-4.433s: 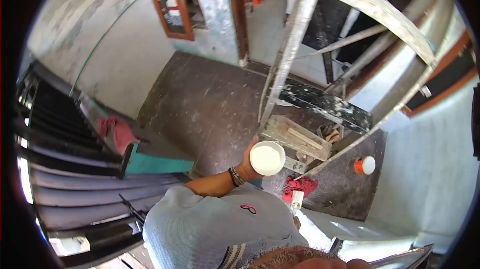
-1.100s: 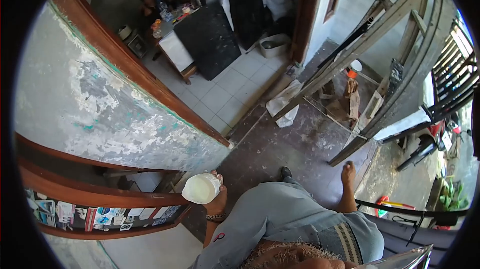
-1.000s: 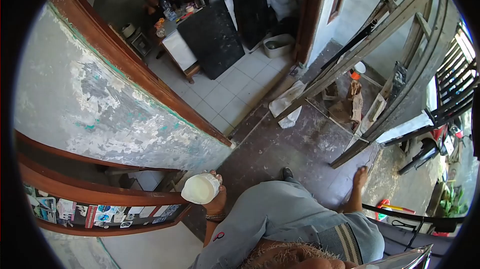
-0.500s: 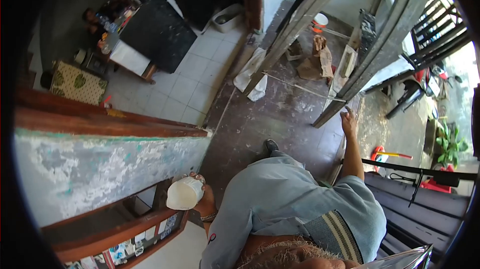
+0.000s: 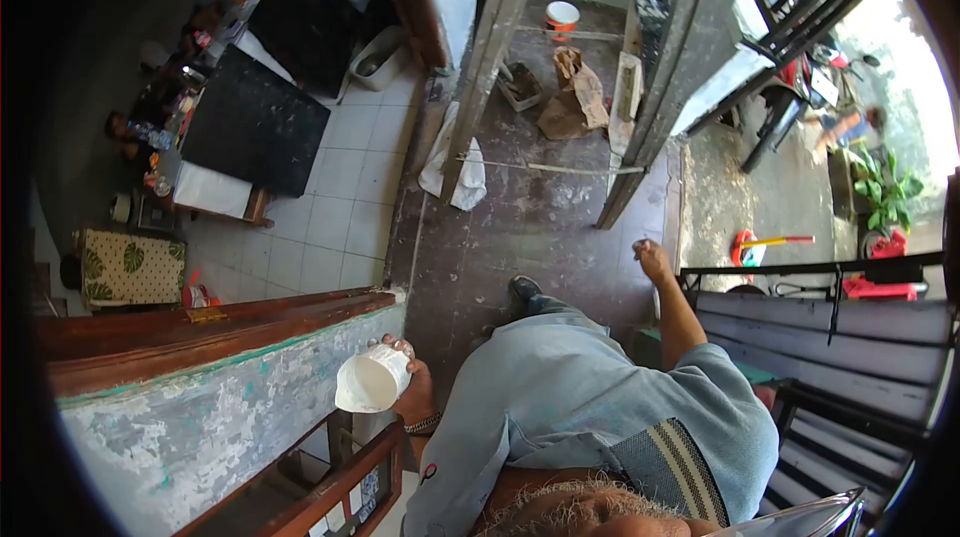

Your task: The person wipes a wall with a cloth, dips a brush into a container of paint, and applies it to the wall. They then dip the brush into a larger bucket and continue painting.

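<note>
A white cup-like container point(image 5: 372, 381), pale inside, is in my left hand point(image 5: 417, 392), whose fingers wrap round its far side near the peeling grey wall point(image 5: 240, 402). My right hand point(image 5: 653, 259) is out in front at the right, fingers curled, below the foot of a wooden frame point(image 5: 625, 187). It touches nothing that I can see, and whether something small is in its fingers is too small to tell.
Beyond the wooden frame stand a white and orange bucket point(image 5: 562, 21), a brown paper bag point(image 5: 577, 102) and a box point(image 5: 520, 87). A white cloth point(image 5: 455, 172) lies by the doorway. Outside at the right are a motorcycle point(image 5: 782, 107) and a person point(image 5: 850, 127).
The view has turned and moved forward, so the wooden frame and bucket sit further left. My right hand has come down and inward, its fingers more curled. The container stays in my left hand.
</note>
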Available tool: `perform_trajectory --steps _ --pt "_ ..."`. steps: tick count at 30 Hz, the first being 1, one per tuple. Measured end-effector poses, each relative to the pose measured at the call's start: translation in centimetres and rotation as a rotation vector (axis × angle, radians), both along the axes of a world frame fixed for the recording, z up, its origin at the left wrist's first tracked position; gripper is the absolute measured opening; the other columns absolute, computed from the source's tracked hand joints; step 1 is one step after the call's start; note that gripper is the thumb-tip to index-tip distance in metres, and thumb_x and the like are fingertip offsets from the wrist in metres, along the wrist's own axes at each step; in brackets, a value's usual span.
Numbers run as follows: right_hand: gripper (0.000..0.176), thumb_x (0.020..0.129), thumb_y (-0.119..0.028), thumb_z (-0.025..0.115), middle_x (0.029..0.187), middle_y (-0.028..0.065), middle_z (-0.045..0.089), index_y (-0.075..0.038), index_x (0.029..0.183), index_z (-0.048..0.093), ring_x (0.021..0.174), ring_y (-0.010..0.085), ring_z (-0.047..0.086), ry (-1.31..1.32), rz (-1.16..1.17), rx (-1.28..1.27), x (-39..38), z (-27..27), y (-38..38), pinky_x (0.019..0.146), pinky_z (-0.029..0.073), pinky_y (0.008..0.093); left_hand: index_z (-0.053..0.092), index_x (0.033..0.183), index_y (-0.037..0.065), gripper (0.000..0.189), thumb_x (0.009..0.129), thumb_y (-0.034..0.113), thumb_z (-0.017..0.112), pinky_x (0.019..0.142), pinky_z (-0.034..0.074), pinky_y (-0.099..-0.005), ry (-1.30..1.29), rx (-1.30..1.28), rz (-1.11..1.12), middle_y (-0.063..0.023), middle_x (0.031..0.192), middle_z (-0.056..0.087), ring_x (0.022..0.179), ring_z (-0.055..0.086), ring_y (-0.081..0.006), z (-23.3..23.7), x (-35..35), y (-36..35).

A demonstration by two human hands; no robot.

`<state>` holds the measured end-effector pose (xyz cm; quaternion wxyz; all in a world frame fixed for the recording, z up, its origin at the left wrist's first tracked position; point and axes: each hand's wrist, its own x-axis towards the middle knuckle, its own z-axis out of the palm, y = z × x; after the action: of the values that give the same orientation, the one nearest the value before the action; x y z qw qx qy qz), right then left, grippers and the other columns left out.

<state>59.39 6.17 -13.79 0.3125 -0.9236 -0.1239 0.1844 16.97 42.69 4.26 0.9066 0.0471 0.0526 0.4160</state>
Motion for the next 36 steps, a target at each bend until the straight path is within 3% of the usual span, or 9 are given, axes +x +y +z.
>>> perform_trajectory --steps 2,4,6,8,15,19,24,32,36 --pt "0.037 0.094 -0.036 0.051 0.078 0.0172 0.067 -0.002 0.087 0.065 0.075 0.0302 0.065 0.080 0.013 -0.119 -5.4 -0.1 -1.8 0.070 0.049 0.0409 0.041 0.138 0.014 0.049 0.097 0.039 0.048 0.080 0.052 -0.0428 -0.002 -0.045 -0.121 -0.0117 0.131 0.040 0.116 0.044 -0.0269 -0.1 0.0 0.7" --pt "0.037 0.092 -0.037 0.052 0.083 0.0191 0.067 -0.002 0.086 0.064 0.076 0.0339 0.065 -0.137 0.187 -0.348 -10.9 -5.2 -6.3 0.072 0.049 0.0429 0.042 0.138 0.014 0.050 0.097 0.041 0.049 0.078 0.053 -0.0426 0.019 -0.061 -0.212 -0.0121 0.130 0.041 0.115 0.046 -0.0274 -0.9 0.2 1.6" --pt "0.035 0.090 -0.035 0.054 0.081 0.0177 0.066 -0.002 0.087 0.064 0.074 0.0314 0.064 -0.042 0.206 -0.279 -17.0 -2.8 -8.4 0.070 0.049 0.0414 0.045 0.136 0.013 0.051 0.096 0.043 0.050 0.075 0.056 -0.0420 0.056 -0.095 -0.261 -0.0129 0.129 0.045 0.112 0.048 -0.0282 -0.7 1.0 2.0" --pt "0.032 0.088 -0.034 0.058 0.078 0.0136 0.066 -0.002 0.087 0.065 0.071 0.0254 0.063 0.347 -0.306 -0.062 -22.6 0.5 -9.5 0.064 0.049 0.0388 0.045 0.136 0.013 0.051 0.095 0.043 0.050 0.075 0.057 -0.0416 0.100 -0.120 -0.334 -0.0133 0.128 0.045 0.112 0.049 -0.0287 0.3 2.0 2.0" --pt "0.027 0.087 -0.029 0.062 0.073 0.0054 0.064 -0.003 0.093 0.066 0.048 0.0134 0.049 0.329 -0.839 0.110 -29.7 -0.8 -18.4 0.045 0.040 0.0296 0.046 0.133 0.008 0.055 0.091 0.042 0.058 0.076 0.058 -0.0445 0.056 -0.126 -0.588 -0.0165 0.128 0.045 0.115 0.048 -0.0318 0.9 8.5 -1.2" --pt "0.025 0.090 -0.030 0.062 0.068 0.0003 0.058 -0.007 0.099 0.066 0.046 0.0072 0.042 0.241 -1.015 0.322 -25.4 -1.2 -20.4 0.043 0.035 0.0247 0.046 0.134 0.009 0.058 0.090 0.044 0.059 0.079 0.057 -0.0451 0.074 -0.113 -0.750 -0.0163 0.129 0.045 0.116 0.049 -0.0322 1.3 14.4 -5.8" --pt "0.026 0.095 -0.029 0.061 0.072 -0.0027 0.056 -0.007 0.107 0.067 0.054 0.0041 0.042 -0.102 -0.775 0.465 -13.8 4.1 -20.4 0.047 0.034 0.0223 0.043 0.137 0.012 0.059 0.090 0.045 0.059 0.079 0.056 -0.0447 0.051 -0.107 -0.920 -0.0151 0.132 0.044 0.119 0.047 -0.0333 0.4 23.9 -13.8" --pt "0.025 0.096 -0.026 0.059 0.067 -0.0072 0.044 -0.006 0.109 0.066 0.054 0.0021 0.037 -0.168 -0.534 0.653 6.2 8.4 -23.2 0.046 0.031 0.0208 0.045 0.135 0.012 0.054 0.092 0.041 0.056 0.081 0.055 -0.0444 0.026 -0.140 -1.073 -0.0154 0.131 0.046 0.120 0.048 -0.0343 1.0 38.7 -26.2" --pt "0.024 0.097 -0.024 0.058 0.066 -0.0088 0.040 -0.004 0.109 0.065 0.054 0.0013 0.034 -0.050 -0.585 0.873 13.7 16.0 -22.3 0.046 0.028 0.0207 0.045 0.136 0.013 0.053 0.092 0.041 0.056 0.081 0.055 -0.0443 0.019 -0.153 -1.142 -0.0157 0.133 0.046 0.120 0.049 -0.0347 0.8 44.6 -29.8"
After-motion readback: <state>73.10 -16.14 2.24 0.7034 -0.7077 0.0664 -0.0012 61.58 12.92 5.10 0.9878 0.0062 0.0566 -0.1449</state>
